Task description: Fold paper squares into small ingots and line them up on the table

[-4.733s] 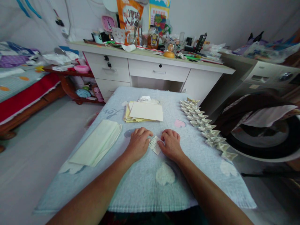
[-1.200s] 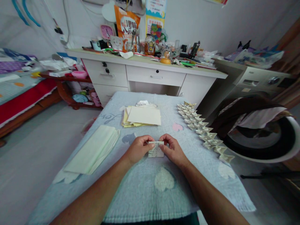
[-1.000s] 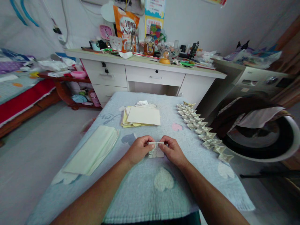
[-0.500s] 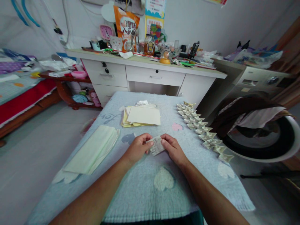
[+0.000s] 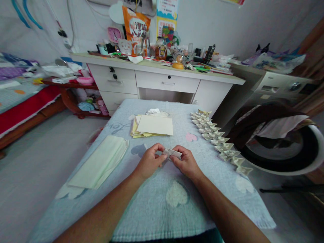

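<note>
A small folded piece of paper [image 5: 174, 153], pale with grey print, is pinched between both hands above the cloth-covered table [image 5: 152, 209]. My left hand [image 5: 151, 161] grips its left end, thumb on the near side. On the right end, my right hand [image 5: 186, 162] is closed, its thumb pressing the paper near the middle. Folded paper boats [image 5: 215, 135] run in a row along the table's right side. Beyond my hands lies a stack of cream and yellow paper sheets [image 5: 155, 125]. A folded pale green sheet bundle [image 5: 101, 162] rests to the left.
Behind the table stands a white desk [image 5: 157, 79] crowded with jars, a pink clock [image 5: 114, 34] and an orange snack bag [image 5: 136, 30]. A washing machine [image 5: 265, 111] with its door open and clothes hanging out is at the right. A bed [image 5: 27, 104] is at the left.
The paper has turned in my hands from a flat, broad face to a narrow folded strip. My right thumb has slid inward and down across it. The rest stays in place.
</note>
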### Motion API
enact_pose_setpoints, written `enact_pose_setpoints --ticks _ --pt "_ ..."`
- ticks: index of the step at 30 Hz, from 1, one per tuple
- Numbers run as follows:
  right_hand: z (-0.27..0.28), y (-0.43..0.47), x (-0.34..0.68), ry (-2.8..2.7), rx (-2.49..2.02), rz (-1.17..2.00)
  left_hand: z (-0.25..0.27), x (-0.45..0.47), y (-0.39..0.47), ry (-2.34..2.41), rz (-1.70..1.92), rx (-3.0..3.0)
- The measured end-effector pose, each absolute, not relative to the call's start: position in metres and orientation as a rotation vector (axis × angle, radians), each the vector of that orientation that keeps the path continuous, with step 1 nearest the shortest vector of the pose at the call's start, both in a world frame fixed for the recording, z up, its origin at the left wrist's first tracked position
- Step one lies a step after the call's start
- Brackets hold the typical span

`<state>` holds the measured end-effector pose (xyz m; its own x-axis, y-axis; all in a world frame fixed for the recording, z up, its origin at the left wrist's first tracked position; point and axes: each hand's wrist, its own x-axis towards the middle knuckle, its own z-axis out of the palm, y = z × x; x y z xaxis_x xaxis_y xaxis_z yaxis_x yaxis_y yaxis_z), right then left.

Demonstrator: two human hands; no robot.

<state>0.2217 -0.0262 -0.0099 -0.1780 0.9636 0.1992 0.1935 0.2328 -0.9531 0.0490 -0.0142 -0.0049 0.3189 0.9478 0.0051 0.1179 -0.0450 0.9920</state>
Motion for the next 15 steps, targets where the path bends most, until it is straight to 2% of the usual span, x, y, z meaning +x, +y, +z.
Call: enact_pose_setpoints --ticks 3,7,11,15 --pt "-0.008 -0.027 0.223 -1.802 -1.153 0.667 -0.004 0.049 -0.017 1.189 1.058 1.66" --pt "-0.012 -0.026 0.225 -2.03 -1.197 0.313 -0.004 0.049 -0.018 1.124 1.106 1.969" --pt "-0.013 -0.025 0.226 -2.181 -1.301 0.215 -0.009 0.046 -0.018 1.152 0.967 2.149" --pt "-0.01 -0.028 0.228 -2.317 -1.323 0.303 -0.014 0.043 -0.017 1.171 0.809 2.261"
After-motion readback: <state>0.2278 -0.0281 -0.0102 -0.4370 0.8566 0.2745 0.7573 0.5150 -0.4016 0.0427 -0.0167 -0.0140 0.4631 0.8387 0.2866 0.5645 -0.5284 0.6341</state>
